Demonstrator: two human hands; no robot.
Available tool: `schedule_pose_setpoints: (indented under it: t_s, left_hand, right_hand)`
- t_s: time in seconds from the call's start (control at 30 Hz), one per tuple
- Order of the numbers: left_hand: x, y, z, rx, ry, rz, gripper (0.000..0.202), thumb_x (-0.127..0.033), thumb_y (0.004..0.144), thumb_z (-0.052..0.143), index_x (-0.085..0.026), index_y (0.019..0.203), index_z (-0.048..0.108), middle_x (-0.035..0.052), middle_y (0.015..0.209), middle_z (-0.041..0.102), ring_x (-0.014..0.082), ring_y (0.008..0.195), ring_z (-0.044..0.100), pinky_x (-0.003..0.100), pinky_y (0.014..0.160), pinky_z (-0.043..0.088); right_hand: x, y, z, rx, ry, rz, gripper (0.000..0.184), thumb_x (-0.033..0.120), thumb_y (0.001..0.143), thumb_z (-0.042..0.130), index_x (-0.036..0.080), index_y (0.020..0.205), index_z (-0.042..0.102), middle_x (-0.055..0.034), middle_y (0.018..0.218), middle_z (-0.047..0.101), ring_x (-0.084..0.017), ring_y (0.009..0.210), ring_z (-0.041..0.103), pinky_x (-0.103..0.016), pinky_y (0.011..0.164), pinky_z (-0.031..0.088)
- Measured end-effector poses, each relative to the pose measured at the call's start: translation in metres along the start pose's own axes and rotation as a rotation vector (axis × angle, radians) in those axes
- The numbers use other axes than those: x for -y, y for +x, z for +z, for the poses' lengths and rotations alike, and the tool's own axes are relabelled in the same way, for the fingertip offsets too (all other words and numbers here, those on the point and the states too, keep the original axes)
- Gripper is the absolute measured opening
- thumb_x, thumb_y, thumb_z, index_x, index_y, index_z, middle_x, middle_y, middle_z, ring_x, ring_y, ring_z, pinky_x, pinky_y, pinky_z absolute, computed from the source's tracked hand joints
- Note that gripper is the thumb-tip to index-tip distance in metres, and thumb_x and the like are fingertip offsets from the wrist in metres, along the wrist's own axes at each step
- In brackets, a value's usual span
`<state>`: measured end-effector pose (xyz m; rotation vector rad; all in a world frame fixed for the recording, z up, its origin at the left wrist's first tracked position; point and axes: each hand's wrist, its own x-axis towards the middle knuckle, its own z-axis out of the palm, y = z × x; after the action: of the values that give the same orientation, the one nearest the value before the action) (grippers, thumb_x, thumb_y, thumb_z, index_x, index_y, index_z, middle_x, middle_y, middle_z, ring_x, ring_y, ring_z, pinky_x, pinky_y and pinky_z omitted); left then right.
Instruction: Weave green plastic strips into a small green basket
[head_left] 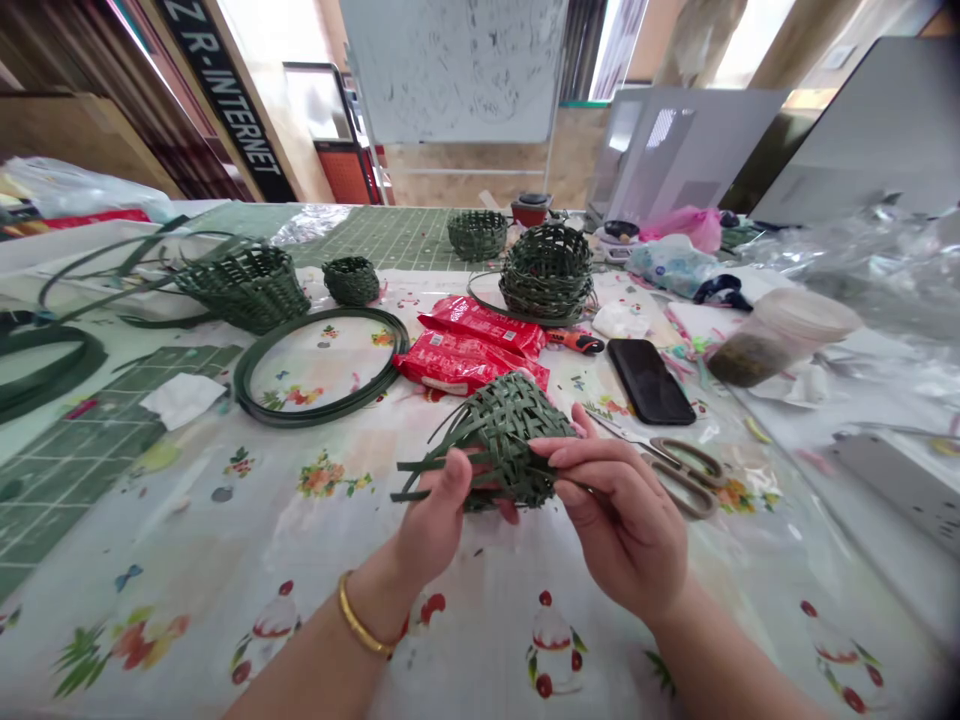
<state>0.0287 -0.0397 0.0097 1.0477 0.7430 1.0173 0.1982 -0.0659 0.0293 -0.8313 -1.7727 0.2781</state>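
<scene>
A small dark green woven basket (517, 425) lies on its side above the table, with loose strip ends sticking out to the left. My left hand (439, 510) holds it from the left, thumb on top and the other fingers partly hidden inside or beneath the weave. On the right, my right hand (622, 500) pinches a green strip at the basket's side between thumb and fingers. Just beyond my right hand lie scissors (686, 470) with grey-brown handles, touching the tablecloth.
Red packets (472, 355) lie behind the basket, beside a black phone (651, 380). A coil of green strip (244, 385) rests at the left. Finished-looking woven baskets (547, 270) stand further back. A plastic tub (780, 335) leans at the right. Flowered plastic tablecloth (322, 580) covers the front.
</scene>
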Motion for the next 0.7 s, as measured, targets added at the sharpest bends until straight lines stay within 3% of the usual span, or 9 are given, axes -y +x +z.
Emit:
schedule_pose_setpoints:
  t_s: [0.1,0.2,0.3,0.4,0.47,0.57,0.7]
  left_hand:
    - [0.0,0.007,0.005,-0.055,-0.096,-0.107,0.055,-0.064,0.076,0.048,-0.015,0.09,0.069,0.0103,0.081,0.069,0.0242,0.083,0.063,0.037,0.073,0.05]
    - [0.003,0.009,0.002,-0.006,-0.081,-0.112,0.043,-0.054,0.075,0.059,-0.015,0.093,0.068,0.0084,0.085,0.069,0.0204,0.078,0.062,0.033,0.072,0.05]
    - [0.008,0.006,-0.002,0.069,0.06,-0.081,0.036,-0.049,0.076,0.061,-0.016,0.09,0.068,0.0051,0.08,0.067,0.0142,0.067,0.058,0.025,0.062,0.049]
    - [0.007,0.001,-0.001,0.035,0.249,-0.046,0.031,-0.045,0.084,0.051,-0.02,0.09,0.069,0.0016,0.071,0.064,0.0108,0.056,0.053,0.021,0.05,0.044]
    - [0.003,0.0,0.002,-0.021,0.388,0.068,0.028,-0.038,0.088,0.047,-0.021,0.091,0.069,0.0014,0.074,0.065,0.0126,0.063,0.057,0.023,0.057,0.047]
    - [-0.003,0.0,0.004,-0.073,0.591,0.285,0.022,-0.028,0.088,0.048,-0.023,0.092,0.069,0.0019,0.087,0.069,0.0162,0.084,0.062,0.028,0.082,0.048]
    - [-0.003,-0.001,0.002,-0.079,0.751,0.381,0.021,-0.023,0.086,0.051,-0.023,0.098,0.067,0.0017,0.092,0.07,0.0169,0.089,0.063,0.029,0.086,0.047]
  right_hand:
    - [-0.002,0.0,0.003,-0.055,0.01,0.075,0.02,0.004,0.082,0.051,0.022,0.089,0.054,-0.0043,0.09,0.063,-0.021,0.094,0.064,-0.056,0.102,0.036]
    - [0.0,-0.001,0.006,-0.096,0.041,0.169,0.016,0.007,0.083,0.052,0.022,0.087,0.055,-0.0043,0.089,0.063,-0.021,0.093,0.064,-0.056,0.104,0.033]
    - [0.002,-0.001,0.005,-0.061,0.093,0.196,0.016,0.007,0.083,0.052,0.022,0.087,0.056,-0.004,0.089,0.063,-0.02,0.094,0.063,-0.055,0.106,0.03]
    - [0.004,-0.002,0.005,0.016,0.146,0.186,0.017,0.006,0.083,0.052,0.021,0.089,0.056,-0.0037,0.09,0.063,-0.02,0.095,0.063,-0.054,0.106,0.029]
    - [0.002,-0.004,0.006,0.027,0.217,0.225,0.015,0.008,0.083,0.052,0.021,0.087,0.056,-0.0035,0.09,0.063,-0.02,0.095,0.064,-0.054,0.105,0.032]
    - [-0.003,-0.006,0.008,-0.042,0.371,0.312,0.011,0.011,0.085,0.052,0.021,0.082,0.056,-0.0025,0.09,0.061,-0.02,0.091,0.066,-0.052,0.101,0.038]
    - [-0.008,-0.003,0.004,-0.086,0.334,0.297,0.014,0.008,0.082,0.056,0.021,0.08,0.059,-0.0019,0.089,0.061,-0.02,0.092,0.065,-0.049,0.098,0.04]
